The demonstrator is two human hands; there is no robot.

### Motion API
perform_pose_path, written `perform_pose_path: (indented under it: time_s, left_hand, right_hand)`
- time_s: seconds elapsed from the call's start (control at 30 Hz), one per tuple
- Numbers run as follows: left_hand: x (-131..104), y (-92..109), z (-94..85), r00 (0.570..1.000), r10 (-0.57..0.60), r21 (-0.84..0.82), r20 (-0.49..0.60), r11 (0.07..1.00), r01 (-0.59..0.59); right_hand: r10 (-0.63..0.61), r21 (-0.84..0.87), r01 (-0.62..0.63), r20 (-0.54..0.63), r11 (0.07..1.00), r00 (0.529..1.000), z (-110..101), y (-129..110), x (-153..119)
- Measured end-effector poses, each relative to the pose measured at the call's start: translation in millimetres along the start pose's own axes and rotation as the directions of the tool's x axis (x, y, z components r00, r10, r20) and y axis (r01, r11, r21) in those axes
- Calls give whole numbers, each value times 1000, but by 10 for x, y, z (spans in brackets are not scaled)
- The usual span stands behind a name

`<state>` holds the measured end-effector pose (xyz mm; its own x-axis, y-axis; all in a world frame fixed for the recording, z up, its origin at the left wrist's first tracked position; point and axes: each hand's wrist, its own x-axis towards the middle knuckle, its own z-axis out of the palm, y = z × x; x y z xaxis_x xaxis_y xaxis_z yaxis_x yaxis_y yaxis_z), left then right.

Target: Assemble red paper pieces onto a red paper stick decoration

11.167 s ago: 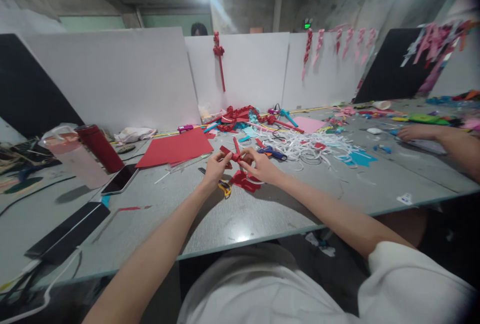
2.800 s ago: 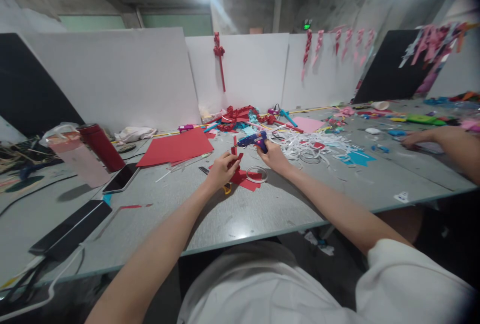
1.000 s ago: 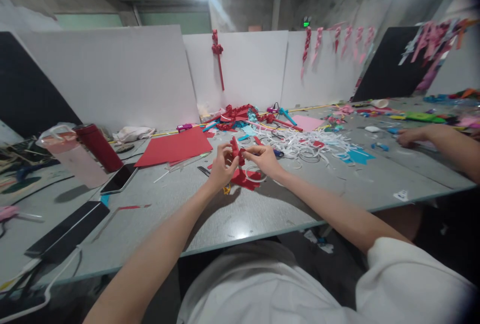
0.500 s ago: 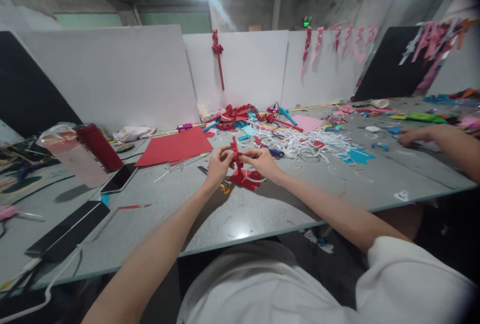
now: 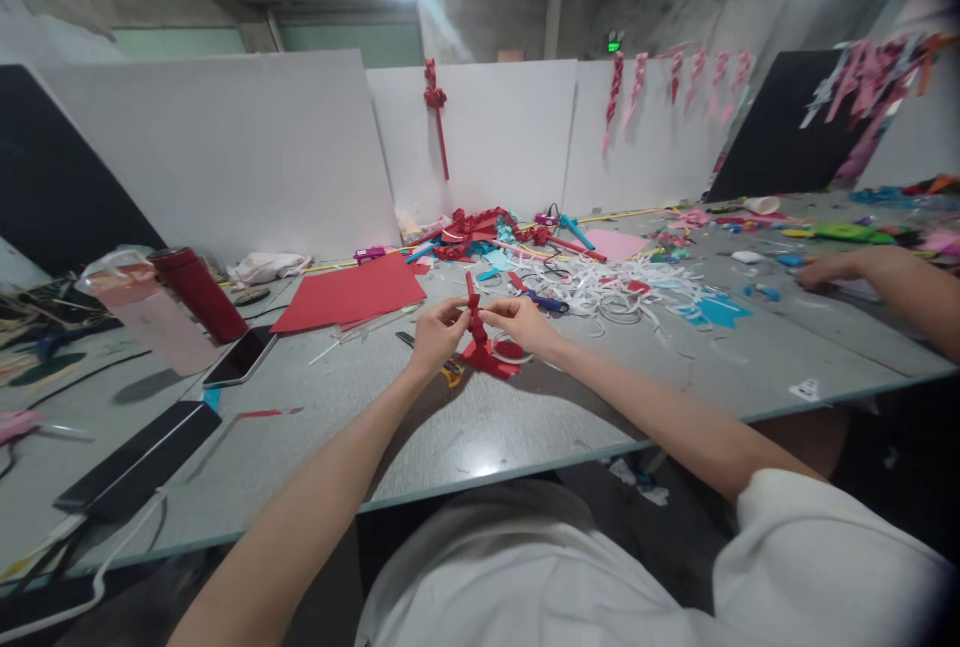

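Observation:
Between my two hands stands a narrow folded red paper strip, upright above the table. My left hand pinches it from the left, and my right hand pinches it from the right, fingertips almost meeting. Beneath it lie red paper pieces with a curl of white strip across them. Close to my left hand, partly covered by it, rests a yellow and black utility knife. A dark blue glue gun lies just behind my right hand.
Red paper sheets lie to the left, near a phone, a red flask and a pink bottle. Tangled white strips spread on the right. A co-worker's arm reaches in at far right.
My fingers have shifted slightly on the red paper strip, and its upper part now looks straighter and narrower. The co-worker's hand at far right has moved a little.

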<state>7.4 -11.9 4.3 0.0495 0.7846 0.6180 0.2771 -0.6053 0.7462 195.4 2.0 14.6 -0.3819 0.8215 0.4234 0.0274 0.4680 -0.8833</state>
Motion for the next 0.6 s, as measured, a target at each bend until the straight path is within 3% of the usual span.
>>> perform_pose_path:
  time_s: [0.6]
  left_hand:
    - [-31,25,9,997,70,70,21,995,-72]
  right_hand:
    - [89,20,-90,23,996,996,-70,66,74]
